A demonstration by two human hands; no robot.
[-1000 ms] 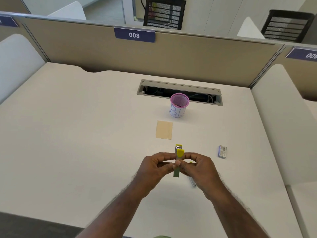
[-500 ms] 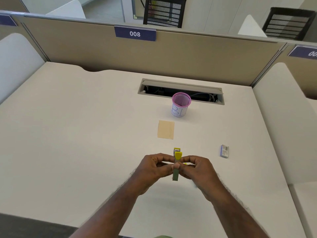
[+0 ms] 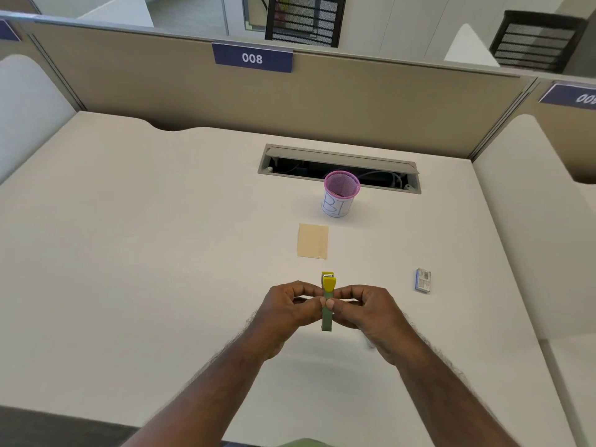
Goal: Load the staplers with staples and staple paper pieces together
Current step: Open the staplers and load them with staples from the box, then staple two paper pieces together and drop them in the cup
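Both the left hand (image 3: 290, 309) and the right hand (image 3: 364, 312) pinch a slim green-and-yellow stapler (image 3: 327, 301) between curled fingers (image 3: 332, 305) above the worktop (image 3: 145, 253), with tan paper pieces (image 3: 312, 241) just beyond the fingers and a staple box (image 3: 423, 280) off to their right.

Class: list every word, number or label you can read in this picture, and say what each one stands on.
"008": white digits on the blue sign on the partition.
"00...": blue sign at far right, cut off and blurred.
Pink mesh cup: blue handwriting on its white wrap, not readable.
Small box: print too small to read.
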